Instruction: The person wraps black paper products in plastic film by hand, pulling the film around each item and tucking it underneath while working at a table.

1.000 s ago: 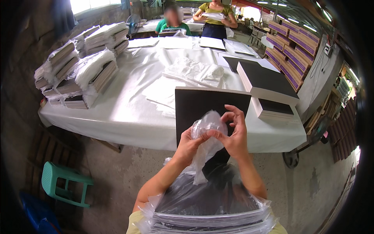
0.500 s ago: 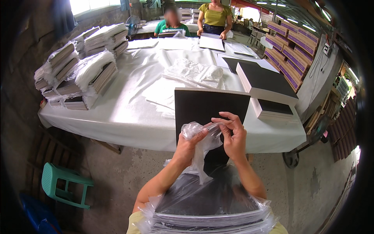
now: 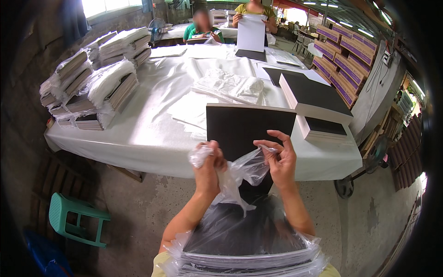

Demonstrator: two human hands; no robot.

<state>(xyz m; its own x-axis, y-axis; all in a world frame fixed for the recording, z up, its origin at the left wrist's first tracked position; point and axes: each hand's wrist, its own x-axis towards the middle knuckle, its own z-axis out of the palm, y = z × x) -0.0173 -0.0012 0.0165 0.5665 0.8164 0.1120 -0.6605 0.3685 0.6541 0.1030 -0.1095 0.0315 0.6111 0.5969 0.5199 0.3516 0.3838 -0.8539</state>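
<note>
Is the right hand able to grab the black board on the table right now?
Probably yes. The black board lies at the near table edge, just beyond the right hand, with nothing between them. But that hand is pinching a clear plastic bag with the left hand, so it would have to let go first.

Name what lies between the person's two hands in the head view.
In the head view, a clear plastic bag stretches between the left hand and right hand; both pinch it, with the black board behind.
</note>
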